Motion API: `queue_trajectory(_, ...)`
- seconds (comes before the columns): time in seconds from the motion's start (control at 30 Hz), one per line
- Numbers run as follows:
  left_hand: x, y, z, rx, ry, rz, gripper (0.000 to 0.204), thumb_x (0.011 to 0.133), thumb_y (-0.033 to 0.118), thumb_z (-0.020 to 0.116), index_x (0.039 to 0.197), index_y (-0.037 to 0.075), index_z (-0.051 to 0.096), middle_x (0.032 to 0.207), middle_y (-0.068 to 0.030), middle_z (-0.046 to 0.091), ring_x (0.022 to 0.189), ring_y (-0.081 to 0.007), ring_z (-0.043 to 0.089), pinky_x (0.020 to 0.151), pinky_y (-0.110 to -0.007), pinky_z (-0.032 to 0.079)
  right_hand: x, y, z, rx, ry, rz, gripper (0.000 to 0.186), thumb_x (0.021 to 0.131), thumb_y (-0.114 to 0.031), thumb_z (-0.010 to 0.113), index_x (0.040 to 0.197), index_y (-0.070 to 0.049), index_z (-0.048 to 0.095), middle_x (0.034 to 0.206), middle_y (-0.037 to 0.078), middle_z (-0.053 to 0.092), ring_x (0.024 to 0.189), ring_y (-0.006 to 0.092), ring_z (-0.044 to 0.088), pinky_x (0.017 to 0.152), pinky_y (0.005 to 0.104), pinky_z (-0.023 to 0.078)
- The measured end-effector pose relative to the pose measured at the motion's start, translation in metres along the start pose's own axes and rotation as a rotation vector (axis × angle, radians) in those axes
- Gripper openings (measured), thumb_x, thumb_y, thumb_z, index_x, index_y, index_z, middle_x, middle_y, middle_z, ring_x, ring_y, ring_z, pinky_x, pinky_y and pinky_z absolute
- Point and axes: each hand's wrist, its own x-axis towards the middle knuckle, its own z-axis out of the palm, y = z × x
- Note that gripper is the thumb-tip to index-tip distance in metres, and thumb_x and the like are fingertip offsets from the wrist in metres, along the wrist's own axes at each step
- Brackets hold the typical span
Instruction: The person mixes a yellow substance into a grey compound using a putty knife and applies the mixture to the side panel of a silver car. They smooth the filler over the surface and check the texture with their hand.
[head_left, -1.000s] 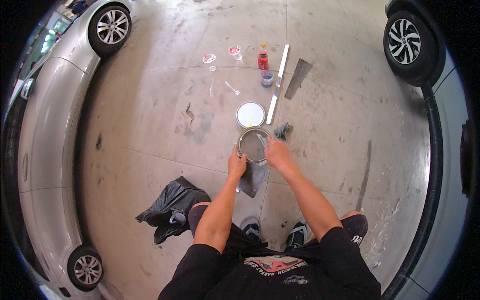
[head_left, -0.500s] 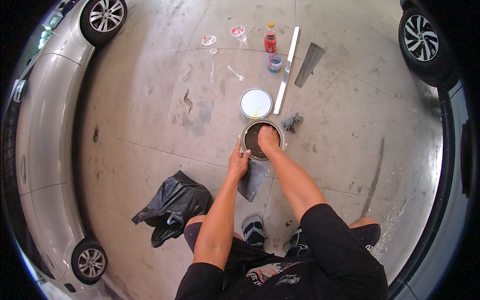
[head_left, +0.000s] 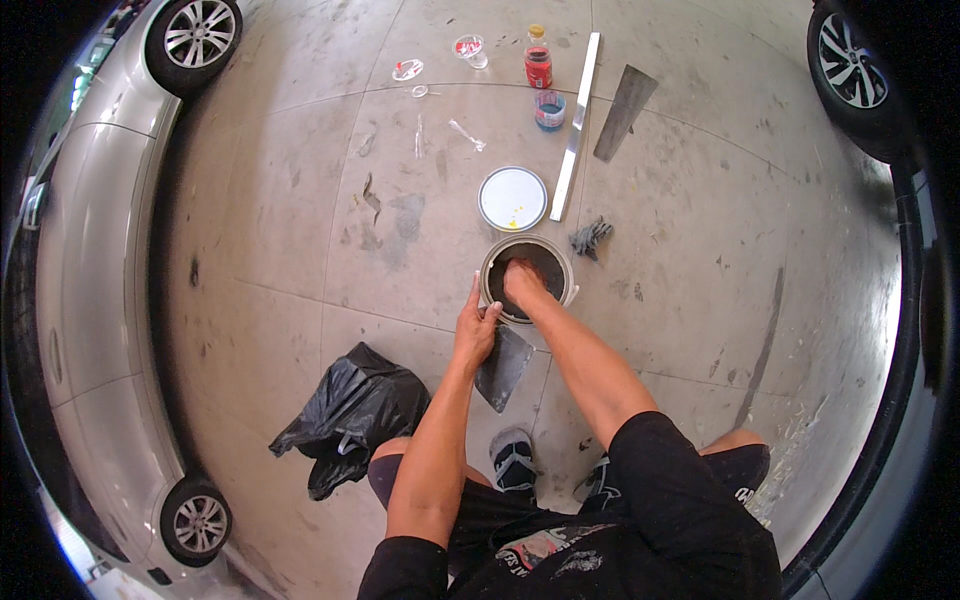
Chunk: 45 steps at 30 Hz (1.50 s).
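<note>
A round metal can [head_left: 570, 262] with dark brown inside walls stands on the floor in front of me. My left hand [head_left: 475, 332] steadies its near left side, index finger stretched along the outside and thumb at the rim. My right hand [head_left: 522, 280] reaches down into the can; its fingertips are hidden in the dark inside, so I cannot make out what they hold. Under my left hand lies a dark flat plate [head_left: 506, 370] on the floor. Just beyond the can is a round white lid [head_left: 512, 197] with yellow specks.
Farther off are a red bottle [head_left: 538, 68], a cup of blue liquid [head_left: 549, 112], a clear cup [head_left: 471, 50], a long white bar [head_left: 575, 130] and a grey strip [head_left: 625, 112]. A crumpled grey glove [head_left: 590, 238] and black plastic bag [head_left: 355, 410] lie nearer. Cars [head_left: 105, 280] flank both sides.
My right hand has shifted left and slightly lower inside the can. My left hand stays at the can's side. The whole view has shifted slightly.
</note>
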Motion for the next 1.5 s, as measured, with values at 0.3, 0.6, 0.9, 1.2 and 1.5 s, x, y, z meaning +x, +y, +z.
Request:
queue_trajectory(0.3,-0.002,0.011,0.0,-0.071,-0.06,-0.033,0.067,0.089,0.003,0.05,0.145,0.009,0.013,0.11,-0.0071,0.059,0.083,-0.01,0.055,0.075,-0.023,0.045,-0.013,-0.003,-0.013,-0.108,-0.163,-0.101,0.024,0.076,-0.006,0.057,0.098,0.0,0.065,0.107,0.021,0.06,0.098,0.0361,0.06,0.081,0.0427,0.05)
queue_trajectory(0.6,0.003,-0.002,-0.001,0.009,-0.045,0.007,0.069,0.089,0.004,0.051,0.145,0.011,0.011,0.103,-0.0063,0.061,0.079,-0.0097,0.055,0.073,-0.024,0.046,-0.03,-0.007,-0.034,-0.303,-0.266,-0.228,0.026,0.08,-0.012,0.051,0.099,-0.004,0.067,0.106,0.017,0.063,0.098,0.032,0.061,0.082,0.0416,0.05)
queue_trajectory(0.9,-0.006,0.019,0.001,0.295,0.048,-0.098,0.069,0.087,0.018,0.058,0.143,0.008,0.018,0.095,-0.0082,0.062,0.076,-0.0137,0.057,0.069,-0.027,0.047,-0.057,-0.021,-0.072,-0.278,-0.087,-0.139,0.026,0.073,-0.009,0.06,0.098,-0.008,0.067,0.1,0.015,0.065,0.095,0.0291,0.063,0.078,0.0404,0.051)
queue_trajectory(1.2,-0.025,0.059,-0.048,-0.246,-0.014,-0.259,0.039,0.083,0.017,0.061,0.113,-0.007,0.053,0.099,-0.0146,0.06,0.084,-0.0237,0.061,0.074,-0.037,0.051,-0.09,-0.011,-0.168,0.187,0.068,-0.378,0.032,0.072,-0.009,0.056,0.102,-0.001,0.062,0.09,0.022,0.063,0.084,0.032,0.062,0.077,0.0368,0.049)
queue_trajectory(1.5,-0.056,0.125,-0.033,-0.97,-0.152,-0.114,0.039,0.082,0.007,0.058,0.118,-0.004,0.049,0.104,-0.0138,0.059,0.094,-0.0233,0.06,0.082,-0.037,0.052,-0.186,-0.027,-0.196,0.583,0.211,-0.698,0.043,0.073,0.007,0.054,0.114,-0.006,0.059,0.103,0.013,0.063,0.096,0.0261,0.059,0.087,0.0325,0.044)
